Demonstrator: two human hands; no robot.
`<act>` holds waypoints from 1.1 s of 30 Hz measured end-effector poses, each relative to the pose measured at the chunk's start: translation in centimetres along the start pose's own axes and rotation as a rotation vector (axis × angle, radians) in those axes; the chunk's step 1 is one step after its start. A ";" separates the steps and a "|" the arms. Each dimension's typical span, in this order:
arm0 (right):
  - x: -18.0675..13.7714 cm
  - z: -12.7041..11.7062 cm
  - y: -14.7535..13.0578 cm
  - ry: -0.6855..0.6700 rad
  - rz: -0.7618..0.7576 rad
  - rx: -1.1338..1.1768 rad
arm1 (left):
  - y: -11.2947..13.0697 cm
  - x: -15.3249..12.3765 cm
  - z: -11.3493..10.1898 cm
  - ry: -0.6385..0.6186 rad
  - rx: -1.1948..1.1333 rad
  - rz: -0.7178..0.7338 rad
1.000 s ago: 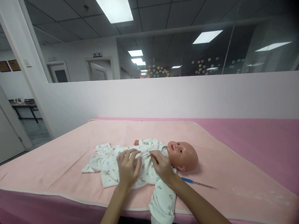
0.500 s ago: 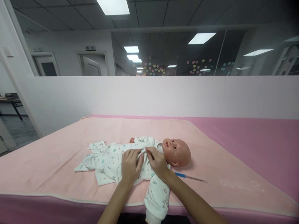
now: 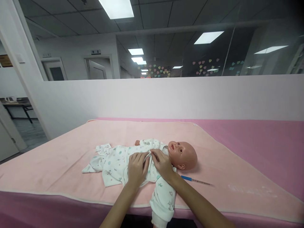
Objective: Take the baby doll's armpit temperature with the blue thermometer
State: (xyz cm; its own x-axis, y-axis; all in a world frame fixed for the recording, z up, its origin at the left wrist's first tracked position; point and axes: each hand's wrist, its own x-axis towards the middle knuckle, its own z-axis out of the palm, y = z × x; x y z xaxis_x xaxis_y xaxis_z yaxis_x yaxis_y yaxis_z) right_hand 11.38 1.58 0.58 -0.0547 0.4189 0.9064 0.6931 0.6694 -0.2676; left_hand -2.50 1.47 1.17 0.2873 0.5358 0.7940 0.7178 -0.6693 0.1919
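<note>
A baby doll (image 3: 184, 155) lies on its back with its head to the right, dressed in a white printed baby outfit (image 3: 116, 161). Over the doll's chest, my left hand (image 3: 137, 167) pinches the edge of the garment between thumb and fingers. Close beside it, my right hand (image 3: 162, 163) grips the same fold of cloth just below the doll's neck. The fingertips of both hands nearly meet, and any fastener between them is too small to make out. One sleeve (image 3: 162, 199) hangs toward me over the near edge.
A peach-coloured blanket (image 3: 64, 164) covers much of the pink padded surface (image 3: 261, 142). Right of my right forearm lies a thin blue-handled stick (image 3: 186, 178), perhaps a thermometer. A white half wall (image 3: 166, 98) with glass above stands behind.
The whole view has shifted slightly, so things appear further right. Both hands stay on the garment at the doll's chest, with their fingertips a little closer together.
</note>
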 end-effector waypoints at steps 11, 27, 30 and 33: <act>0.0 -0.1 0.0 -0.043 -0.047 -0.027 | -0.3 -0.3 -0.7 -0.085 -0.320 -0.188; 0.0 0.1 0.1 -0.031 -0.004 -0.035 | 0.6 -0.1 -0.2 0.038 -0.058 -0.118; 0.0 0.1 0.1 -0.020 0.001 -0.036 | 0.6 -0.1 -0.4 0.020 -0.101 -0.156; 0.0 0.2 0.3 0.001 0.016 -0.036 | 0.2 -0.3 -0.7 0.073 -0.206 -0.253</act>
State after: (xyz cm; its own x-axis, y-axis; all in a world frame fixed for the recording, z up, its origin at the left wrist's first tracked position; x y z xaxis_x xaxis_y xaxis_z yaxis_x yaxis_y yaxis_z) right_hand 11.43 1.86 0.45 -0.0429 0.4286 0.9025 0.7196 0.6399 -0.2697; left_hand -2.90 0.78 1.38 0.0648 0.6652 0.7439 0.6151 -0.6136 0.4951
